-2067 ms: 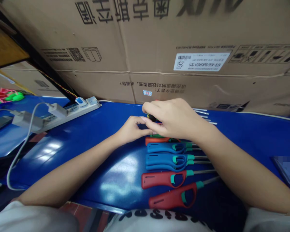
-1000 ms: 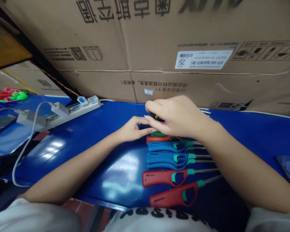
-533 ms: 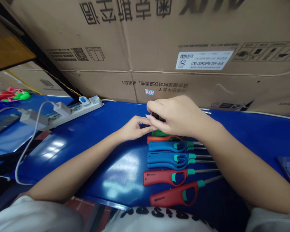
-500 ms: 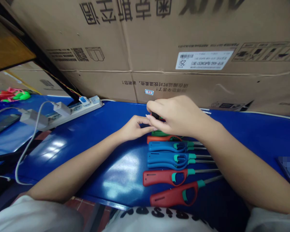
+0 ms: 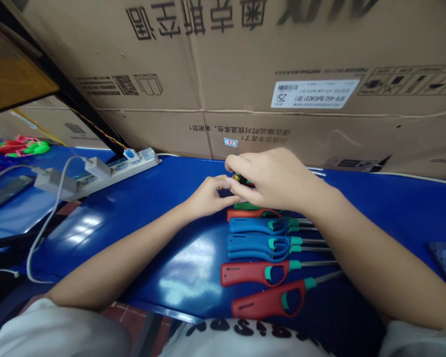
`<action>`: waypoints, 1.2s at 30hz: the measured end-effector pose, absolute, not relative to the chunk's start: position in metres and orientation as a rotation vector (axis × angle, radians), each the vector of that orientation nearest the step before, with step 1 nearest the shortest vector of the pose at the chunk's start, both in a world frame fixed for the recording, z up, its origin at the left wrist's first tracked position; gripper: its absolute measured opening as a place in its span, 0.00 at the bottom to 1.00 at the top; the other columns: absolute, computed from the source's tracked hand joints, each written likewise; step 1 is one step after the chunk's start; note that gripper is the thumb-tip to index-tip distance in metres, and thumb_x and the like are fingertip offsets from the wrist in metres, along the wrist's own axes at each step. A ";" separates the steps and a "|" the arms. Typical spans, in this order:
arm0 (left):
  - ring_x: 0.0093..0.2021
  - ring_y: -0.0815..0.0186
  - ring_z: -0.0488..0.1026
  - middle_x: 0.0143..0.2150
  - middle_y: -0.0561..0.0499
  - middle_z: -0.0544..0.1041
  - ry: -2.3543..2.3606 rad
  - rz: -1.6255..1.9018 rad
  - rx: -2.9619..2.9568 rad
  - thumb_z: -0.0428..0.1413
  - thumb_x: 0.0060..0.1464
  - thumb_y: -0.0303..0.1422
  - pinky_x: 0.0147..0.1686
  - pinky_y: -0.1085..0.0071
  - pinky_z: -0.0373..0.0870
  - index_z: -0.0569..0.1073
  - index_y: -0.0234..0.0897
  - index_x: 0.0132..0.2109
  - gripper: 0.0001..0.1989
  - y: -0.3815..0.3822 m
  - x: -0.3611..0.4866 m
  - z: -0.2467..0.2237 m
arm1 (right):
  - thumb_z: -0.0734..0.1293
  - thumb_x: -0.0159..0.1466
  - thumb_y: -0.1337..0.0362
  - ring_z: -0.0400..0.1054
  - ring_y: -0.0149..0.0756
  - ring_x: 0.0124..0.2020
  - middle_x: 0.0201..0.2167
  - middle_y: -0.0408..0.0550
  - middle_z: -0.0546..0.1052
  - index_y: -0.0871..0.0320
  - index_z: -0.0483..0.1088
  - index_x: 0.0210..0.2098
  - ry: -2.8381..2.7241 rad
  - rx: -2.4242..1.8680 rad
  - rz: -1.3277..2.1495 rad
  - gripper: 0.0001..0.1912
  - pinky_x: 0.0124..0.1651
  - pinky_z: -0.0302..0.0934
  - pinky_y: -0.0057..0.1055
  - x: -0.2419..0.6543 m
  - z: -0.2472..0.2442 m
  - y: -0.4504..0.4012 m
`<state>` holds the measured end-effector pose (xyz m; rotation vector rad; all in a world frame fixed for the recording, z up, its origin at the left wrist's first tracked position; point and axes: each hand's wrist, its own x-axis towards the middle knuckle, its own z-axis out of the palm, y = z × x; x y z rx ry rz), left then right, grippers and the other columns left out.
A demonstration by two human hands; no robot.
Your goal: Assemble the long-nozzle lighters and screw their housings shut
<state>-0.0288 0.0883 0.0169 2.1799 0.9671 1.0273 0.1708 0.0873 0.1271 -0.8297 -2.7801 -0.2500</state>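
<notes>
My right hand (image 5: 278, 178) is curled above the far end of a row of long-nosed gas lighters. Between its fingers shows a small black-and-yellow thing (image 5: 239, 177), mostly hidden. My left hand (image 5: 208, 198) meets it from the left, thumb and forefinger closed at the right fingertips; what they pinch is hidden. Just below lie a green lighter (image 5: 245, 206), partly covered, and an orange lighter (image 5: 249, 214). Nearer to me are blue lighters (image 5: 247, 225) and two red lighters (image 5: 241, 274), their metal tubes pointing right, partly under my right forearm.
A large cardboard box (image 5: 152, 134) stands along the back of the blue table (image 5: 134, 218). At the left lie a white power strip (image 5: 115, 171) with plugs and a looping white cable (image 5: 40, 238). Bright plastic items (image 5: 26, 146) lie farther left.
A yellow part of the small dark thing in my right hand now shows. Both hands stay in nearly the same place, and the lighters have not moved.
</notes>
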 end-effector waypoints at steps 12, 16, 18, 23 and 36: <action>0.47 0.60 0.79 0.45 0.46 0.83 0.879 0.679 2.292 0.62 0.56 0.27 0.49 0.65 0.74 0.80 0.36 0.40 0.05 0.095 -0.037 0.023 | 0.58 0.71 0.61 0.69 0.38 0.31 0.38 0.50 0.80 0.59 0.71 0.47 -2.773 -0.837 -0.273 0.14 0.28 0.38 0.34 0.173 0.128 0.090; 0.45 0.61 0.80 0.43 0.46 0.83 0.857 0.550 2.266 0.64 0.55 0.29 0.48 0.65 0.74 0.81 0.36 0.41 0.06 0.101 -0.039 0.032 | 0.58 0.71 0.60 0.70 0.38 0.32 0.39 0.51 0.80 0.59 0.71 0.47 -2.771 -0.834 -0.277 0.14 0.28 0.38 0.33 0.174 0.129 0.091; 0.43 0.61 0.80 0.42 0.47 0.84 0.875 0.515 2.270 0.64 0.55 0.30 0.46 0.66 0.74 0.81 0.36 0.42 0.07 0.102 -0.039 0.036 | 0.58 0.72 0.58 0.71 0.40 0.32 0.38 0.52 0.80 0.59 0.71 0.48 -2.773 -0.851 -0.279 0.15 0.29 0.38 0.33 0.174 0.129 0.091; 0.38 0.62 0.79 0.39 0.48 0.83 0.919 0.481 2.349 0.65 0.54 0.28 0.39 0.71 0.72 0.81 0.34 0.40 0.06 0.100 -0.036 0.038 | 0.58 0.71 0.62 0.73 0.41 0.37 0.47 0.55 0.79 0.60 0.66 0.54 -2.784 -0.816 -0.115 0.15 0.31 0.45 0.32 0.176 0.129 0.087; 0.41 0.58 0.80 0.41 0.45 0.83 0.940 0.438 2.437 0.65 0.54 0.30 0.45 0.65 0.74 0.80 0.35 0.41 0.07 0.097 -0.030 0.048 | 0.58 0.73 0.58 0.73 0.42 0.34 0.40 0.54 0.80 0.61 0.68 0.49 -2.779 -0.881 -0.139 0.15 0.32 0.47 0.33 0.176 0.130 0.089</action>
